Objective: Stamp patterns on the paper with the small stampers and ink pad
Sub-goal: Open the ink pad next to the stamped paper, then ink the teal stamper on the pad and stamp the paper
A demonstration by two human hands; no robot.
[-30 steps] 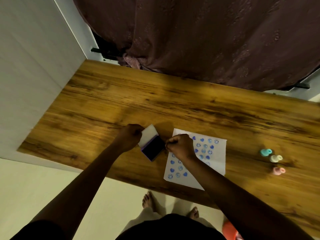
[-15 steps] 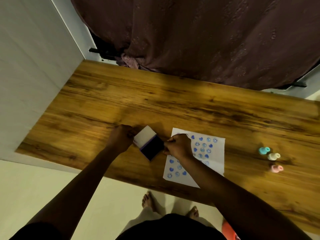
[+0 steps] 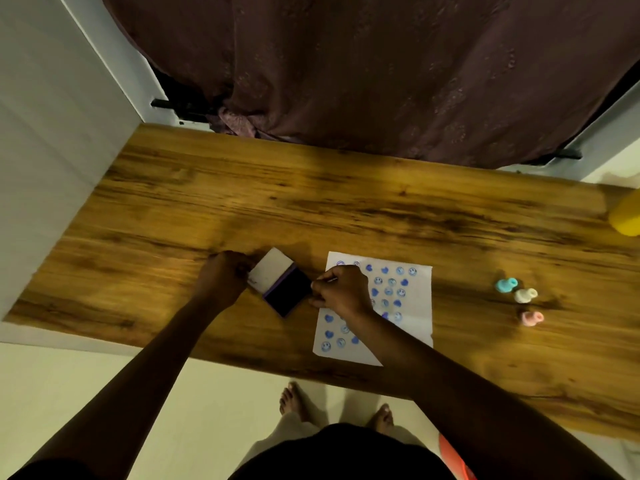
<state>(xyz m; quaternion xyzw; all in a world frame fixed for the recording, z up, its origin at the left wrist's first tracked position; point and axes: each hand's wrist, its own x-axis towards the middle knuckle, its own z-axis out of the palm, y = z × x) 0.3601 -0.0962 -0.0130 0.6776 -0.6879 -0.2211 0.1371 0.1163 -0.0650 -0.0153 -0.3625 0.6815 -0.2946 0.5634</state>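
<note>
An ink pad (image 3: 289,294) lies open on the wooden table (image 3: 346,209), its dark pad facing up and its white lid (image 3: 272,273) folded back to the left. My left hand (image 3: 223,280) grips the lid's left edge. My right hand (image 3: 341,291) is curled against the pad's right edge, pinching it; anything inside the fist is hidden. Under my right wrist lies the white paper (image 3: 415,306), covered with several blue heart and smiley prints. Three small stampers stand apart at the right: teal (image 3: 505,285), white (image 3: 525,295) and pink (image 3: 531,318).
A dark curtain (image 3: 381,74) hangs behind the table's far edge. A white wall panel (image 3: 52,150) borders the left side. A yellow object (image 3: 627,216) sits at the table's right end. My bare feet (image 3: 294,400) stand on the floor below the near edge.
Both hands stay on the ink pad, which keeps its place beside the paper. The view has shifted a little, bringing the yellow object into sight at the right.
</note>
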